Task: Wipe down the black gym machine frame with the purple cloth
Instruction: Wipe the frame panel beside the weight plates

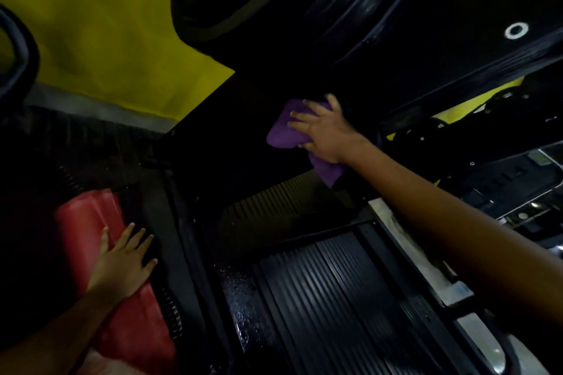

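Hemmed in from above by the black machine frame (pixel 396 49) across the upper right. Blocked lower left by a red pad (pixel 91 222). Left open, seemingly, over the ribbed black platform (pixel 320 298) at lower centre.

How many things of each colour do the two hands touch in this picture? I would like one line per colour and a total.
Purple: 1, the purple cloth under the right hand
Red: 1, the red pad under the left hand
Total: 2
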`<state>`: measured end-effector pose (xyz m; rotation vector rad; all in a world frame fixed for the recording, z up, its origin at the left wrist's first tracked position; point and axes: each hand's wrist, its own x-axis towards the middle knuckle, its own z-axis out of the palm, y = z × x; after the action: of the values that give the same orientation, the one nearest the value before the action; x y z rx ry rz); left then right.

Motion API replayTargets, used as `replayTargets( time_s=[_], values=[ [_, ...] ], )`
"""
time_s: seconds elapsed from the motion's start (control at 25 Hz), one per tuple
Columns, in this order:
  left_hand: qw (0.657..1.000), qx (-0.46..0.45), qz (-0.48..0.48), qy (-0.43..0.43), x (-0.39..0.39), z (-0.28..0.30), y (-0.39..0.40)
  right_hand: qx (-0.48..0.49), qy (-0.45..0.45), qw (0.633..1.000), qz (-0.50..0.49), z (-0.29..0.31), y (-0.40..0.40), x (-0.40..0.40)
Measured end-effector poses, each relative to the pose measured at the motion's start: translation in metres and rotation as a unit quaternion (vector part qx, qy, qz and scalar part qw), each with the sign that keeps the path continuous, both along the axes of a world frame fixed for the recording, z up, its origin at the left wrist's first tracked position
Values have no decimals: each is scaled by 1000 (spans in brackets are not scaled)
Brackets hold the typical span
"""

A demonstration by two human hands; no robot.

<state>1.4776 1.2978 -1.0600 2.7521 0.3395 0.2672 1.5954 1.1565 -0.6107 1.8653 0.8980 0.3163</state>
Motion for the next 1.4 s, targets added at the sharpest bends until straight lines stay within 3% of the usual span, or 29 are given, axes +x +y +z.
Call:
replayTargets(
  time_s=[0.16,0.36,0.56,0.76,0.92,1.12,1.24,1.4],
  values=[
    [1000,-7,-6,13,-2,8,-4,34,-30,999,-6,-15,0,6],
    [1000,-3,9,-16,-3,13,-1,-53,5,999,-1,-35,16,9],
    [1000,-11,0,-18,-6,15,-3,43,-96,994,-31,-47,13,6],
    [997,-25,21,-69,-4,10,-3,-13,-47,998,-32,-92,41,28],
    [996,-31,20,-76,-4,9,-4,-129,17,991,1,-99,29,24],
    [993,-49,31,-104,-5,8,-6,-15,-60,998,-13,-95,26,21],
    [990,-62,43,-122,-5,5,-2,-67,-50,996,-34,-141,45,30],
    [985,-61,50,-156,-6,5,-4,-173,10,985,9,-186,49,41]
  ],
)
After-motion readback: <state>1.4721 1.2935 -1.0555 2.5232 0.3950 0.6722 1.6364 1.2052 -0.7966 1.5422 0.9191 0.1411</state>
